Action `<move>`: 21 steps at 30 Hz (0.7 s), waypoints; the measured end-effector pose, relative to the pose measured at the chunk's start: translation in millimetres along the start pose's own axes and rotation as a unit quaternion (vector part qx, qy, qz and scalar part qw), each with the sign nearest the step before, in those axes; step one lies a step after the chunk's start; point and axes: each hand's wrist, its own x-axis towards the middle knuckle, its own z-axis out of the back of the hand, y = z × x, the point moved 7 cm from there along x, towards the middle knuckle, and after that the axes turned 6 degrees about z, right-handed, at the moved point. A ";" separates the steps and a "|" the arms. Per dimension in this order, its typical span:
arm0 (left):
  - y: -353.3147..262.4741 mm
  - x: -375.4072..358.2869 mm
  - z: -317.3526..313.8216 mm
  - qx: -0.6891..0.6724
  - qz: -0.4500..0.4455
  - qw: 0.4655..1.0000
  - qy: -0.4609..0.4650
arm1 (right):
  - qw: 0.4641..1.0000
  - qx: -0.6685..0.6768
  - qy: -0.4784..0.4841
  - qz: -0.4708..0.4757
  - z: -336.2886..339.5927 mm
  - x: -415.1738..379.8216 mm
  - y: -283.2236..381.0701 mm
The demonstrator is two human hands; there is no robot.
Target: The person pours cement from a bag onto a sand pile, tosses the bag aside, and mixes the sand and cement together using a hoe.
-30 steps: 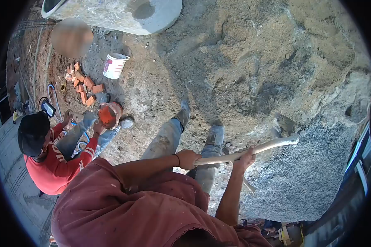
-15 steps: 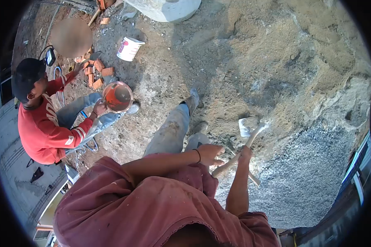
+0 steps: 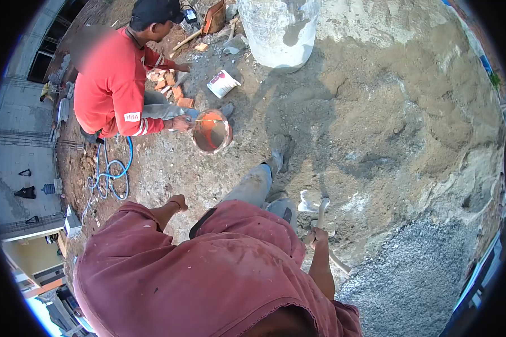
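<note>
My right hand is closed around the wooden handle of a hoe. The hoe's pale metal blade rests on the dirt in front of my feet. A second pale stick slants down to the right just past my right hand. Off to the left, away from the handle, is my left hand; it is small and foreshortened, so its fingers are hard to read, and I see nothing in it. My boot stands on the ground ahead.
At left, a co-worker in a red sweatshirt crouches, one hand on an orange bucket. Nearby are bricks, a white tub and a blue hose. A large whitish container, sand and gravel lie beyond.
My left hand has left the hoe handle and swung out left. The hoe has shifted left and down in view with my right hand. The co-worker leans forward, and the view has turned.
</note>
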 end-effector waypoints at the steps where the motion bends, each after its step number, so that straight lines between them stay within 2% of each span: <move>1: -9.5 -39.7 -14.0 0.020 -0.027 0.998 0.058 | 1.000 0.013 0.006 0.006 -3.7 -19.1 0.6; 3: -28.3 -91.0 -49.5 -0.035 -0.072 0.996 0.038 | 0.999 0.041 0.012 0.020 -9.6 -33.1 -7.9; 4: -25.6 -54.9 -109.9 -0.097 -0.070 0.989 0.086 | 0.999 0.028 0.005 0.018 -15.9 -56.0 -8.7; 5: -41.5 -51.9 -139.5 -0.232 -0.147 0.952 0.132 | 1.000 0.013 -0.004 0.013 -17.0 -73.4 -9.9; 7: -45.5 -68.6 -133.6 -0.282 -0.144 0.942 0.109 | 1.000 -0.003 0.010 0.003 -10.4 -74.5 -23.2; 9: -60.6 -84.3 -101.9 -0.372 -0.134 0.916 0.061 | 0.999 -0.023 0.027 -0.002 -9.8 -81.0 -20.3; 11: -61.6 -105.0 -64.8 -0.457 -0.119 0.881 0.013 | 0.999 0.016 0.044 -0.013 -12.3 -99.3 -17.6; 13: -54.9 -146.0 -8.5 -0.298 -0.220 0.913 -0.171 | 0.997 -0.041 0.065 -0.017 -3.6 -91.4 -10.5; 15: -31.9 -151.4 36.1 -0.523 -0.115 0.827 -0.170 | 0.998 -0.029 0.053 0.013 -2.5 -111.9 7.3; 16: -25.5 -160.1 64.8 -0.562 -0.126 0.792 -0.201 | 0.998 -0.056 0.010 0.029 -1.0 -126.9 15.9; 17: -18.7 -166.2 89.8 -0.601 -0.134 0.753 -0.233 | 0.997 -0.064 0.010 0.042 3.2 -129.2 17.5; 19: -16.6 -166.9 122.0 -0.567 -0.146 0.757 -0.291 | 0.993 -0.095 -0.017 0.073 22.8 -130.6 16.5; 20: -20.8 -155.0 122.2 -0.592 -0.163 0.735 -0.288 | 0.988 -0.113 -0.043 0.093 31.7 -133.3 16.9; 21: -25.0 -154.4 120.9 -0.571 -0.168 0.749 -0.291 | 0.987 -0.125 -0.044 0.095 43.2 -129.2 10.7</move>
